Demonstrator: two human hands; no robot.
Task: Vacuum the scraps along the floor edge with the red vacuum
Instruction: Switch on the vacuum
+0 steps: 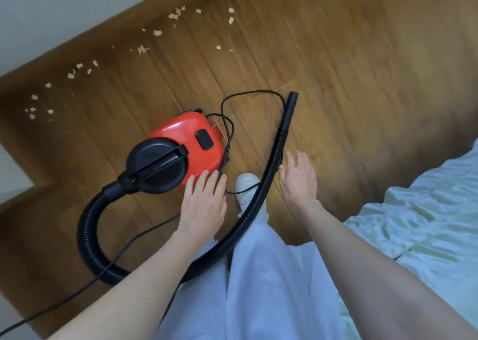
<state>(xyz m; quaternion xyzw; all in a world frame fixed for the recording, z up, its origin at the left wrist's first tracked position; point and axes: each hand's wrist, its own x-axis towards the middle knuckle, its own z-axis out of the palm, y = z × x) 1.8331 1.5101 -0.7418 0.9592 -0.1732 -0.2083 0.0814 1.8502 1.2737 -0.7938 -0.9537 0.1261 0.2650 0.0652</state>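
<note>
Both forearms nearest the lens, reaching down over my white trousers point(271, 275). Left hand point(203, 202): fingers straight, slightly spread, tips at the near edge of the red vacuum point(181, 143), holding nothing; can't tell if they touch it. Right hand point(300, 176): fingers straight and relaxed, empty, just right of the hose point(261, 192); contact unclear.

Surroundings: pale bedding point(426, 210) on my right, white wall point(64, 11) with wood skirting along the upper left. My white shoe point(245, 187) sits between the hands, with the hose and the power cord point(248, 99) crossing it. Cord loops loosely on the wood floor point(362, 81) between vacuum body and nozzle point(289, 109), and another run trails off to the lower left. That tangle lies between me and the scraps.

Vacuum body sits on the floor left of my foot, long axis diagonal: black hose end toward the lower left, red rear toward the upper right. Hose leaves the black cap, curls down and round, passes over my leg, then runs up-right. Nozzle lies flat, open tip pointing away from me, not at the wall.

Paper scraps point(144, 49) scattered in a band along the skirting, well apart from the nozzle.
</note>
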